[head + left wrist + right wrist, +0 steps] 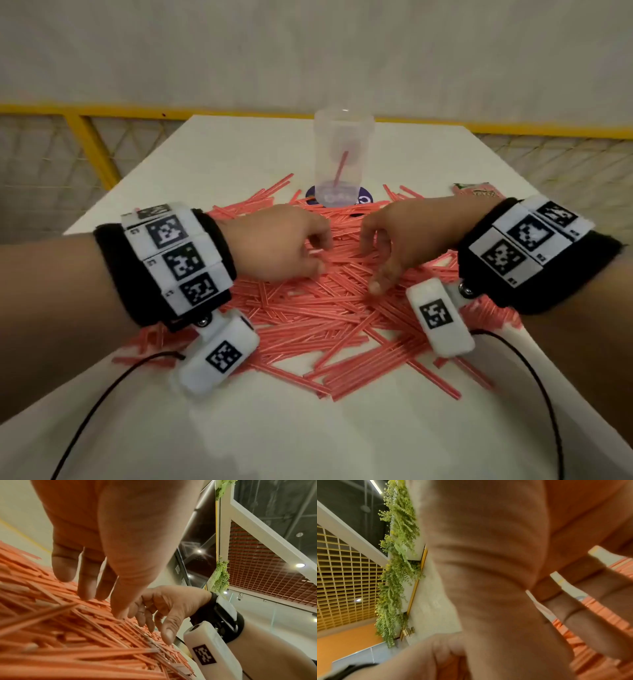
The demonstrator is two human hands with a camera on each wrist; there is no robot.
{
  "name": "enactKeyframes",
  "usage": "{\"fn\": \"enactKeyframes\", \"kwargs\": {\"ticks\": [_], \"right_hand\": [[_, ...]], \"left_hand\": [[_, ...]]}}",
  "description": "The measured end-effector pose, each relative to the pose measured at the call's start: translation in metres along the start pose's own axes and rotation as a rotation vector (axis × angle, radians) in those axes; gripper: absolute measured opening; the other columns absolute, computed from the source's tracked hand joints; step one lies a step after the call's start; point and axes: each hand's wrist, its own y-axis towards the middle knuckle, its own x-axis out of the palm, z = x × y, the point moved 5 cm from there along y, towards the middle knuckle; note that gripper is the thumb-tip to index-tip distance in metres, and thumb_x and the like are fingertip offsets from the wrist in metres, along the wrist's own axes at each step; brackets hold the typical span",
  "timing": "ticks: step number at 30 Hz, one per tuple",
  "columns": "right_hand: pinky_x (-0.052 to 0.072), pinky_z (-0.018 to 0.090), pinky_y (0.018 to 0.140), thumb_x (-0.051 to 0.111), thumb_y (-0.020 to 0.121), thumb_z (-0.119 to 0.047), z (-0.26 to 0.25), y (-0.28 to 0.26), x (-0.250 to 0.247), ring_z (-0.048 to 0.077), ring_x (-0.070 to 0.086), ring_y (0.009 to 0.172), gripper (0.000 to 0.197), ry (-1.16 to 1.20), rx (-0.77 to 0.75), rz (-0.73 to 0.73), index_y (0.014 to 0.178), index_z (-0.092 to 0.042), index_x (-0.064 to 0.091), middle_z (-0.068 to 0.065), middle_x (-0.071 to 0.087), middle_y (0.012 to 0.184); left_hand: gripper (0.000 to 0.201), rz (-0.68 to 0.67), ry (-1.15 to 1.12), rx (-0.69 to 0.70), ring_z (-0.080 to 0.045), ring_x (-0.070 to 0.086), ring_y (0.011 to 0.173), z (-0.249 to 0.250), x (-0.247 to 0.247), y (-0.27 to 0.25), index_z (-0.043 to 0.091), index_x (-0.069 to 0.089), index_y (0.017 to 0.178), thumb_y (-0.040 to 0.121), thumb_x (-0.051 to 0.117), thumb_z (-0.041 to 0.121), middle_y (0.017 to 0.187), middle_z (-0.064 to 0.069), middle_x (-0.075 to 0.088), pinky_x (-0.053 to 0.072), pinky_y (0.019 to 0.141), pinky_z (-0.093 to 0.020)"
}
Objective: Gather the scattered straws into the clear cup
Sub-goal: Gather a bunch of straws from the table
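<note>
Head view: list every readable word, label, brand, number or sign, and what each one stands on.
None can be read.
Round dark coaster under the clear cup: white lettering, too blurred and partly hidden.
Packet at the far right of the table: print too blurred.
Wristband tags: black-and-white code squares with tiny marks beside them, too small.
Wrist cameras: code squares only.

- The left hand [274,245] and right hand [399,240] are going bare, with no sleeves.
- Black fabric wristbands [116,274] are carrying white plates printed with square black-and-white codes.
- White camera pods [219,356] are hanging from screws, each trailing a thin black cable [102,404].
</note>
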Motion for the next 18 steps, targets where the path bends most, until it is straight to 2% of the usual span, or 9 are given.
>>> {"fn": "enactKeyframes", "kwargs": {"ticks": [2, 3, 5, 7, 11, 16, 18], "right_hand": [[0.04, 0.027, 0.062, 0.076, 0.03, -0.076, -0.006, 0.0, 0.004, 0.0, 0.052, 0.076, 0.082, -0.036, 0.031, -0.036, 0.099, -0.042, 0.048, -0.018, 0.055, 0.085], [0.04, 0.027, 0.064, 0.078, 0.031, -0.074, -0.008, -0.002, 0.009, 0.0, 0.051, 0.077, 0.086, -0.055, 0.034, -0.05, 0.103, -0.041, 0.046, -0.019, 0.052, 0.085], [0.044, 0.029, 0.069, 0.085, 0.038, -0.065, -0.011, 0.001, 0.014, 0.003, 0.051, 0.079, 0.088, -0.084, 0.039, -0.031, 0.112, -0.039, 0.044, -0.019, 0.049, 0.084], [0.046, 0.03, 0.072, 0.089, 0.047, -0.055, -0.012, 0.002, 0.015, 0.004, 0.052, 0.078, 0.086, -0.079, 0.048, 0.0, 0.118, -0.035, 0.046, -0.019, 0.048, 0.084], [0.037, 0.024, 0.061, 0.089, 0.06, -0.037, -0.018, 0.002, 0.012, 0.001, 0.046, 0.07, 0.067, -0.104, 0.018, 0.068, 0.117, -0.031, 0.054, -0.018, 0.047, 0.08], [0.038, 0.023, 0.062, 0.085, 0.068, -0.028, -0.02, 0.003, 0.007, 0.011, 0.05, 0.077, 0.052, -0.129, 0.005, 0.116, 0.114, -0.026, 0.062, -0.017, 0.047, 0.077], [0.037, 0.023, 0.067, 0.082, 0.07, -0.025, -0.019, 0.005, 0.005, 0.012, 0.051, 0.079, 0.049, -0.135, -0.004, 0.127, 0.115, -0.022, 0.063, -0.017, 0.047, 0.075]], "left_hand": [[0.05, -0.063, 0.049, 0.005, -0.004, 0.05, 0.085, 0.008, 0.007, 0.003, 0.029, 0.058, 0.119, 0.077, 0.074, 0.051, 0.102, 0.014, 0.053, 0.034, 0.07, -0.019], [0.059, -0.092, 0.064, 0.009, -0.005, 0.048, 0.089, 0.012, 0.012, 0.003, 0.028, 0.057, 0.124, 0.074, 0.075, 0.055, 0.107, 0.012, 0.053, 0.034, 0.074, -0.02], [0.071, -0.13, 0.06, 0.003, -0.006, 0.046, 0.093, 0.015, 0.017, 0.006, 0.027, 0.053, 0.13, 0.071, 0.075, 0.058, 0.118, 0.009, 0.055, 0.034, 0.078, -0.021], [0.073, -0.145, 0.045, -0.018, -0.006, 0.047, 0.094, 0.015, 0.017, 0.007, 0.026, 0.052, 0.131, 0.07, 0.076, 0.058, 0.124, 0.008, 0.057, 0.034, 0.08, -0.022], [0.06, -0.128, 0.039, -0.04, -0.006, 0.048, 0.094, 0.015, 0.015, 0.008, 0.027, 0.056, 0.127, 0.076, 0.073, 0.054, 0.115, 0.012, 0.058, 0.034, 0.079, -0.022], [0.036, -0.114, 0.014, -0.055, -0.009, 0.058, 0.09, 0.012, 0.013, 0.012, 0.027, 0.063, 0.117, 0.086, 0.068, 0.044, 0.101, 0.012, 0.063, 0.039, 0.075, -0.022], [0.029, -0.1, 0.003, -0.052, -0.008, 0.057, 0.087, 0.011, 0.012, 0.014, 0.026, 0.064, 0.114, 0.088, 0.067, 0.038, 0.098, 0.012, 0.064, 0.038, 0.074, -0.02]]}}
